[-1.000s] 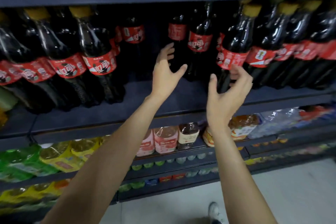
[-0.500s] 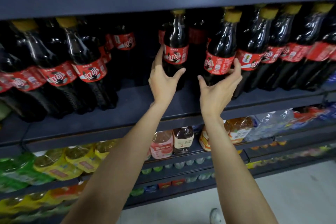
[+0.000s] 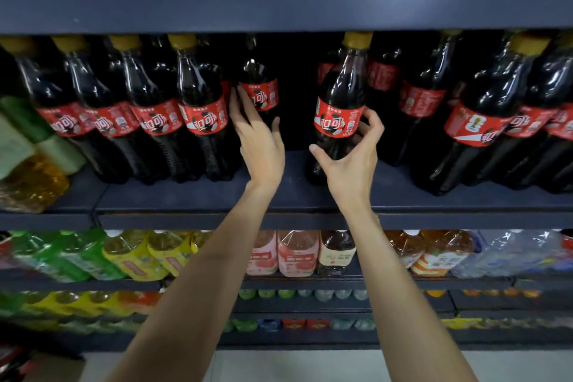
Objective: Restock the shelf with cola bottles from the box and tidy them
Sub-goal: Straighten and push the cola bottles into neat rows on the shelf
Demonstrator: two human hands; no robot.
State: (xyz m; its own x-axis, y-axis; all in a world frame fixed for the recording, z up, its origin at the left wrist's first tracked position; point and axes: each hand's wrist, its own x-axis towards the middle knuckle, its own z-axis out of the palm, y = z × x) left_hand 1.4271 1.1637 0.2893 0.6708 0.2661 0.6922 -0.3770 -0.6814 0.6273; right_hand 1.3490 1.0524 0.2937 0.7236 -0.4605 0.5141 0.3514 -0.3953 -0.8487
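since half a second ago my hands have drawn apart: my left hand (image 3: 263, 146) now lies with straight fingers against a cola bottle (image 3: 259, 93) set further back, while my right hand (image 3: 350, 161) curls round the front cola bottle (image 3: 339, 108), which tilts slightly. both are dark, with red labels; the front one has a yellow cap. they stand on the dark blue shelf (image 3: 310, 198), with bright drinks on the shelves under my wrists.
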